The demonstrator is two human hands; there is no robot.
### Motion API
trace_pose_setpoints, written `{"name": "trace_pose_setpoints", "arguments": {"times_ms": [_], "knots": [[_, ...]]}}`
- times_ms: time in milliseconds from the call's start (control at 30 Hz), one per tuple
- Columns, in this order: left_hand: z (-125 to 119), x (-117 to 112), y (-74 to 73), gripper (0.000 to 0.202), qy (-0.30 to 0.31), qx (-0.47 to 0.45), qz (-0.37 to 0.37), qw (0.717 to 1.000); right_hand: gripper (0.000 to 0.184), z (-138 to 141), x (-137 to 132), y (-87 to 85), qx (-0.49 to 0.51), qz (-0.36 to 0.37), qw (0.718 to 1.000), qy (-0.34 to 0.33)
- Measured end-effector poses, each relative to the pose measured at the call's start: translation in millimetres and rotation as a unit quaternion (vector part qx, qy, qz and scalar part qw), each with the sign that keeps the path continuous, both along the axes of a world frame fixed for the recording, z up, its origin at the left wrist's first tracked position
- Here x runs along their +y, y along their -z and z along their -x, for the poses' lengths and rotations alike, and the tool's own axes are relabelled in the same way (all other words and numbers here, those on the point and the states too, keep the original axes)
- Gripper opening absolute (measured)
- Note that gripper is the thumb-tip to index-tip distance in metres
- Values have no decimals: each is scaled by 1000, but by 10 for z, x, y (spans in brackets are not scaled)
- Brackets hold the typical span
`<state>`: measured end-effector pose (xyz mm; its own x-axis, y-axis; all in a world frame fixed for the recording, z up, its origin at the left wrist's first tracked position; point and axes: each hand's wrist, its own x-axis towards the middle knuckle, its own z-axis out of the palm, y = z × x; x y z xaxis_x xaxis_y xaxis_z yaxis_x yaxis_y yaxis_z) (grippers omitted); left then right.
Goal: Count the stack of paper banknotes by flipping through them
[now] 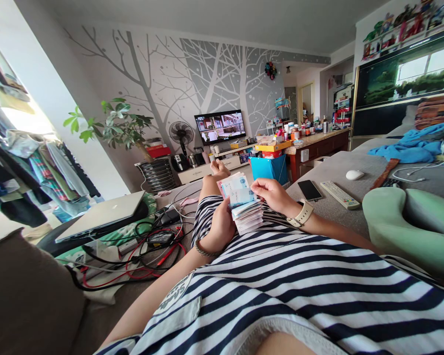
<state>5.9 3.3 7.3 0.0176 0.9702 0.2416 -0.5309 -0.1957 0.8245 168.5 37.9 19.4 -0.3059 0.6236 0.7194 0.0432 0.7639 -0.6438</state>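
A thick stack of printed cards [247, 217] rests above my lap, its many edges fanned toward me. My left hand [222, 228] is closed around the left side of the stack, thumb on top. The upper card [237, 191] is white and pale blue with small print too small to read; a pinkish card edge shows behind it. With thumb and fingers pinched, my right hand [272, 193] meets the right edge of the upper cards. A pale watch [301, 214] is on the right wrist, and a braided bracelet [204, 250] on the left.
To the left lie a silver laptop [103, 216] and tangled black and red cables [148, 251]. On the sofa at right are a phone [310, 190], a remote control [339, 195], a white mouse [354, 175] and a green neck pillow [403, 236]. A television [221, 127] stands ahead.
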Motion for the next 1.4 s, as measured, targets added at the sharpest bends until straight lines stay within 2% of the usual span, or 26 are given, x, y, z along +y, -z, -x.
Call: {"name": "trace_pose_setpoints", "arguments": {"times_ms": [100,533,700,800,967,1133,1400], "knots": [[-3,-9,-16,21,15,5,-5,1000,31,1,-1,-2,3,6,1000,-3],[-19,-48,-39,20,-1,16,-8,1000,33,-4,-40,-19,10,13,1000,-26],[-18,-63,-41,21,-37,-2,44,998,41,-4,-74,-52,14,28,998,-63],[-16,-64,-39,20,-41,-6,53,998,40,2,-92,-57,16,37,997,-71],[9,-38,-6,19,-31,0,46,998,31,9,-70,-35,1,41,999,-26],[33,-41,10,16,-27,15,17,999,35,-11,10,-14,-18,44,998,36],[42,-42,25,12,-29,29,16,999,39,-25,74,5,-26,34,993,105]]}}
